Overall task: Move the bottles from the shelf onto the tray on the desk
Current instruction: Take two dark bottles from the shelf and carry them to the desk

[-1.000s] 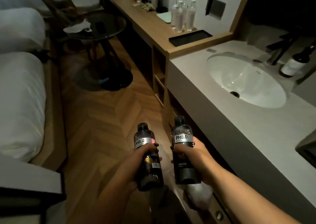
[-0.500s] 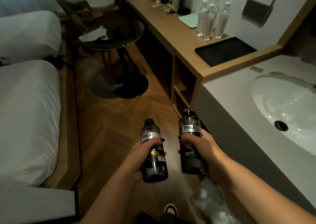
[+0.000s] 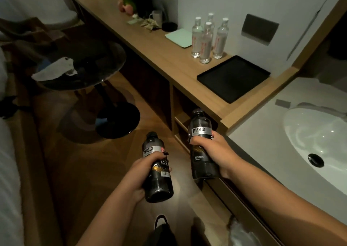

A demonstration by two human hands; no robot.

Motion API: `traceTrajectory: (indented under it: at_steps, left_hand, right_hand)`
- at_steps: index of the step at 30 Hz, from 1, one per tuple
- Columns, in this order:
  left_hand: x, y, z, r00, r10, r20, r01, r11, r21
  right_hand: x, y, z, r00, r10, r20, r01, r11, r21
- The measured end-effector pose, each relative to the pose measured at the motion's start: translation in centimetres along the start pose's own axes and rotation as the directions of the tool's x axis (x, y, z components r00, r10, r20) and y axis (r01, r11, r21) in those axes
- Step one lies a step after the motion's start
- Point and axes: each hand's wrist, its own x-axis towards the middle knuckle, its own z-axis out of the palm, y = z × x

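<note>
Two dark bottles are in my hands in the head view, the only view I have: the left hand [image 3: 142, 172] is wrapped around the left bottle [image 3: 156, 168], and the right hand [image 3: 212, 150] is clenched around the right bottle [image 3: 202, 144], which is held higher and nearer to the desk [image 3: 159, 52]. Both stand nearly upright, above the wooden floor [image 3: 75, 161] and well apart from the black tray [image 3: 233, 78]. That tray lies flat at the near end of the desk, just beside four clear bottles [image 3: 207, 39], with the sink [image 3: 319, 142] on its other side. I judge the step is the carrying toward the tray. To do it well, I would lift the right bottle over the desk edge first, keep it vertical, and set it at the far part of the tray, so the left one has free place in front. I would lower each slowly, away from the clear bottles, because a knock could tip them.
</note>
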Motion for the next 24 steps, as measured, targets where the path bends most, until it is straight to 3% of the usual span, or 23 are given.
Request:
traceTrajectory:
  at_steps: [9, 24]
  left_hand:
    - [9.8, 13.5, 0.3, 0.996, -0.002, 0.086, -0.008, 0.993, 0.121]
    - [29.3, 28.4, 9.1, 0.985, -0.099, 0.141, 0.086, 0.992, 0.095]
  right_hand:
    - [11.3, -7.0, 2.9, 0.991, 0.005, -0.132, 0.014, 0.990, 0.141]
    - [29.8, -15.9, -3.1, 0.949, 0.132, -0.286, -0.076, 0.977, 0.197]
